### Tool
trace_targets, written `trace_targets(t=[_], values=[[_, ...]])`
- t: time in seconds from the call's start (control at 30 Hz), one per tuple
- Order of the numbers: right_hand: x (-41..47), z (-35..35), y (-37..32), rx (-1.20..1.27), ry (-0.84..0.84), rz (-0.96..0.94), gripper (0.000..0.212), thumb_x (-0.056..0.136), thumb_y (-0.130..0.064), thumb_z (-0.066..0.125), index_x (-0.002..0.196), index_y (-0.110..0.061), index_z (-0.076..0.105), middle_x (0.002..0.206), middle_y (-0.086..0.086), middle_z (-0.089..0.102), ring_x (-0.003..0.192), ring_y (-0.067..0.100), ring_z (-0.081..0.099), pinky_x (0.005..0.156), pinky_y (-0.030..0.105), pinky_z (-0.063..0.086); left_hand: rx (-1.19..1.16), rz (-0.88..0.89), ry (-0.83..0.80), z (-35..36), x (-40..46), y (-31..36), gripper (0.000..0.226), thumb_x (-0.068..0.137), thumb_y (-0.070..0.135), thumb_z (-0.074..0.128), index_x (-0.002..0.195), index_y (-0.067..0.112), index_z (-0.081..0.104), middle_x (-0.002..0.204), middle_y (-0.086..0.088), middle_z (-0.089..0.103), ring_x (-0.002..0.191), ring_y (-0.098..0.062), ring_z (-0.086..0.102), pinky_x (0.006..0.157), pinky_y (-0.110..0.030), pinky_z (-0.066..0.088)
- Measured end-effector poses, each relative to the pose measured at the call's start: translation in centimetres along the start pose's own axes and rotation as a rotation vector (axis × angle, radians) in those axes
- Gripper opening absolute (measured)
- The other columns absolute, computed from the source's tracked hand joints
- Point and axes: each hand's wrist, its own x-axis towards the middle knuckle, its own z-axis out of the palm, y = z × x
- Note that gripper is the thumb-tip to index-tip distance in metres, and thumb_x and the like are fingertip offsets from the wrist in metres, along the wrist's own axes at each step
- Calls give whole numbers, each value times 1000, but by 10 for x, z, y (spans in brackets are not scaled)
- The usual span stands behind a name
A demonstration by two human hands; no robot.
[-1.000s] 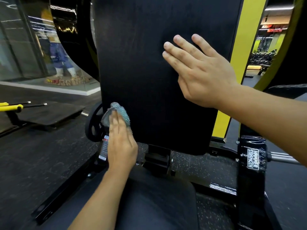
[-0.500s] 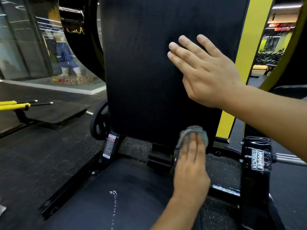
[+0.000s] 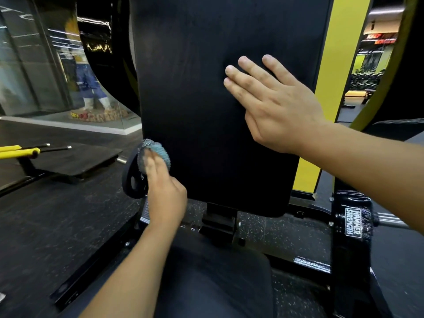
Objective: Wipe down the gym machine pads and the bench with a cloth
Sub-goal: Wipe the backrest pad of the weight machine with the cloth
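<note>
A tall black back pad (image 3: 206, 99) stands upright in front of me. My left hand (image 3: 166, 195) presses a blue-grey cloth (image 3: 158, 151) against the pad's lower left edge with straight fingers; the cloth sticks out above the fingertips. My right hand (image 3: 275, 104) lies flat on the pad's right side, fingers straight and spread a little. Below the pad, the black seat pad (image 3: 213, 278) runs toward me, partly hidden by my left forearm.
A black weight plate (image 3: 132, 180) hangs just left of the pad, behind my left hand. A black frame post (image 3: 353, 226) labelled Hammer Strength stands at the right. A yellow upright (image 3: 339, 65) rises behind the pad. Yellow-handled bars (image 3: 20, 151) lie at the far left.
My left hand swept the cloth from the pad's bottom right corner back to its lower left edge. My right hand stayed flat on the pad.
</note>
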Motion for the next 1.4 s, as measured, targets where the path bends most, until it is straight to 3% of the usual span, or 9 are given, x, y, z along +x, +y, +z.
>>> trace_targets(t=[0.13,0.3,0.47,0.53,0.73,0.93,1.07,1.23,1.4], values=[[-1,1,2,-12,1,-6,58,104,-22,29,161,-9,30,169,10,28,158,29,19,128,53,13,-178,-359,88,-4,16,13,68,102,-1,31,165,13,12,174,-4,1,159,-19,6,125,-26,8],[0,3,0,-29,4,0,58,104,-22,29,161,-8,31,169,10,28,158,29,20,128,53,12,-209,-432,56,17,-14,37,68,94,-10,30,160,0,19,171,-20,8,158,-30,14,128,-32,14],[0,3,0,-29,15,8,58,103,-21,29,160,-8,32,168,10,29,157,30,21,127,53,15,-12,-155,-198,45,-116,107,73,77,-15,21,148,-26,15,159,-47,-2,153,-55,-2,129,-50,1],[0,2,0,-32,12,7,58,104,-21,29,160,-8,32,168,9,29,158,29,21,127,53,15,-22,-43,-298,47,-145,130,84,76,-13,33,157,-13,10,166,-33,-7,156,-45,-9,129,-48,1],[-1,2,2,-22,2,4,58,105,-21,28,161,-8,31,169,10,28,158,29,19,128,53,13,204,644,-415,50,-147,126,73,89,16,35,161,9,25,166,-10,29,150,-33,31,123,-41,33],[-1,2,1,-19,12,3,57,105,-22,30,160,-8,31,168,10,29,158,29,20,128,53,13,272,818,-348,27,-99,52,67,92,10,40,158,5,31,161,-14,42,145,-33,43,122,-44,34],[-1,2,0,-22,14,7,58,104,-22,30,160,-8,32,168,10,29,158,29,20,128,53,14,275,511,-182,6,-46,-10,72,79,-6,44,150,-12,35,156,-30,39,140,-49,46,115,-56,42],[-1,2,0,-20,16,5,58,105,-23,30,161,-9,30,169,9,28,158,28,19,128,52,13,99,74,-54,-4,-13,-12,75,91,-15,42,160,-2,17,171,-17,10,159,-27,7,128,-38,16],[0,3,-5,-23,33,21,57,105,-25,28,160,-9,32,168,9,30,158,28,21,128,52,15,-75,-268,35,9,-18,19,75,91,-13,39,161,-2,13,171,-20,6,159,-30,9,129,-37,14]])
